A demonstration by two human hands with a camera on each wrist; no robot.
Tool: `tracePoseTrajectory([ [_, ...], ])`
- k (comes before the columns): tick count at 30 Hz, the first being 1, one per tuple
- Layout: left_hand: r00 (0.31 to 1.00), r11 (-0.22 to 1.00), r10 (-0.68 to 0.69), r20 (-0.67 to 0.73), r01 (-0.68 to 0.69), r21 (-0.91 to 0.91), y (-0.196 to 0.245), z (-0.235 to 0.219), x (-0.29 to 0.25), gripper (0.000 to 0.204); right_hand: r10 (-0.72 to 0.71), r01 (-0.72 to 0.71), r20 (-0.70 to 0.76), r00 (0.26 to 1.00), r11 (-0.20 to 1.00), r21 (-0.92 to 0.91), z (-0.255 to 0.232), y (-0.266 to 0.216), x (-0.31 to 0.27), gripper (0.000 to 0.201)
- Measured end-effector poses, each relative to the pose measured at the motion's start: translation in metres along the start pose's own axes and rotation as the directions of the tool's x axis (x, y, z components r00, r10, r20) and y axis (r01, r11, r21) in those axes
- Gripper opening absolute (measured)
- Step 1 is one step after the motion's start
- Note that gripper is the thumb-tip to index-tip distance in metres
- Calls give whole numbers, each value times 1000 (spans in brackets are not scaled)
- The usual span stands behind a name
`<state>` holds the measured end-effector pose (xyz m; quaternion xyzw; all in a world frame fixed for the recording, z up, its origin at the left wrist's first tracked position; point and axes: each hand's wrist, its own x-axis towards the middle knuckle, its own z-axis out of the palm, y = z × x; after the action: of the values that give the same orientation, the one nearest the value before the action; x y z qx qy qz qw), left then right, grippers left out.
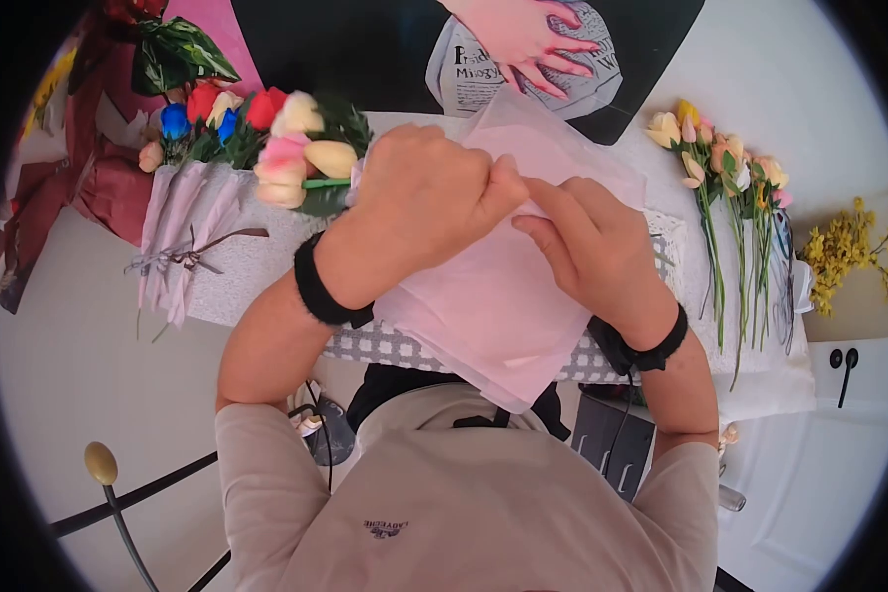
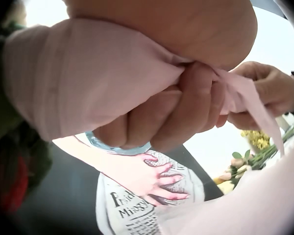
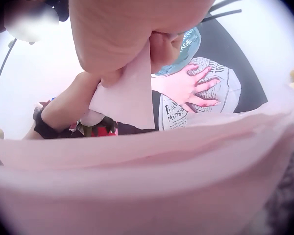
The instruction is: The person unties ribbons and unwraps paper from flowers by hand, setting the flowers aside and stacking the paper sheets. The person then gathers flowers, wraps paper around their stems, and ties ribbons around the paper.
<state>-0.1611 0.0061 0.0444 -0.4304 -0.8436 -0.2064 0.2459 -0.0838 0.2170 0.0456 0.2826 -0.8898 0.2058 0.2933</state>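
Observation:
My left hand (image 1: 419,197) grips the narrow, gathered neck of a pale pink paper flower wrap (image 2: 88,78), its fingers curled round it. The wrap widens into a cone toward the left in the left wrist view. Beside that hand in the head view are cream and pink tulip heads (image 1: 331,158) with green leaves. My right hand (image 1: 602,247) pinches the loose paper tail (image 3: 130,93) that comes out below the left fist. Both hands are close together above a stack of pink paper sheets (image 1: 503,306).
Several finished-looking paper-wrapped flowers (image 1: 192,232) lie at the left of the table, with red and blue blooms. Loose long-stemmed flowers (image 1: 730,197) lie at the right. A black poster (image 1: 365,49) with a printed hand stands behind, and yellow sprigs (image 1: 844,252) sit far right.

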Motion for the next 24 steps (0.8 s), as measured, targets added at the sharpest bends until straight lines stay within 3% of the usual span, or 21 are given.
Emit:
tracePoseTrajectory([
  [2, 997, 998, 59, 42, -60, 32, 0, -1, -3, 16, -95, 93, -3, 995, 980, -177, -1, -2, -1, 32],
  [4, 990, 991, 116, 84, -122, 63, -1, -2, -4, 15, -105, 105, 9, 994, 976, -193, -1, -4, 0, 31],
  [7, 991, 994, 110, 75, -108, -29, -2, -1, -3, 13, -77, 78, 14, 997, 988, -133, 4, -1, -4, 27],
  [9, 999, 999, -20, 51, 17, 50, 1, 2, 2, 11, -35, 36, 9, 999, 998, -58, 6, 4, -6, 25],
  [10, 998, 999, -19, 51, 17, 50, 2, 5, 5, 11, 106, -111, 50, 993, 986, 124, 5, 6, -7, 22],
  [11, 994, 987, 75, -76, -63, 147, 2, 8, 7, 12, 234, -259, 117, 965, 920, 293, 4, 8, -7, 21],
  [12, 965, 959, 178, -194, -127, 252, 3, 9, 10, 12, 232, -257, 117, 966, 922, 291, -1, 7, -6, 21],
  [14, 936, 950, 225, -270, -149, 273, 5, 4, 16, 12, 434, -567, 366, 823, 657, 497, -14, 4, 2, 25],
  [15, 901, 940, 271, -339, -173, 294, 5, 0, 18, 13, 431, -565, 367, 825, 659, 496, -17, 5, 3, 25],
  [17, 898, 940, 273, -345, -171, 296, 6, -3, 17, 14, 385, -617, 482, 787, 509, 600, -22, 7, 4, 28],
  [19, 896, 940, 272, -350, -170, 295, 5, -3, 15, 15, 397, -609, 466, 791, 577, 544, -23, 3, 4, 26],
  [21, 931, 954, 245, -271, -181, 240, -2, 2, 10, 14, 398, -592, 449, 800, 643, 486, -18, -2, 4, 24],
  [23, 957, 969, 192, -216, -149, 197, -8, 8, 6, 14, 296, -325, 143, 944, 909, 260, -6, -4, -1, 23],
  [24, 976, 981, 144, -162, -119, 153, -9, 8, 5, 15, 298, -326, 142, 944, 909, 260, -3, -2, -2, 23],
])
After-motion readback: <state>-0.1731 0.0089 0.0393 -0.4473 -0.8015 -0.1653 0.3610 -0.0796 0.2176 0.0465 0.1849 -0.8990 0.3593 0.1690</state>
